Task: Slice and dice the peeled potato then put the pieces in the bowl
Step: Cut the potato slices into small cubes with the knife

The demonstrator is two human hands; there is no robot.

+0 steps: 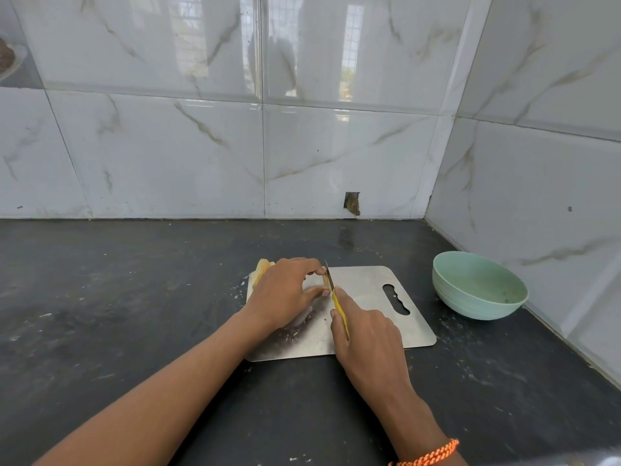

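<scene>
On a dark worktop (117,314), a pile of cut potato pieces (262,268) lay at the far-left corner of a steel cutting board (369,317), apparently pushed clear of the blade. The left hand (285,294) pinned a potato piece (325,280) between thumb and curled fingers (317,271), steadying it for the cut. Just right of it, the right hand (366,334) gripped a yellow-handled knife (337,302), forefinger along the spine to guide the blade down. A pale green bowl (470,297) waited on the right, beside the board, within easy reach; whether it held pieces could not be told.
</scene>
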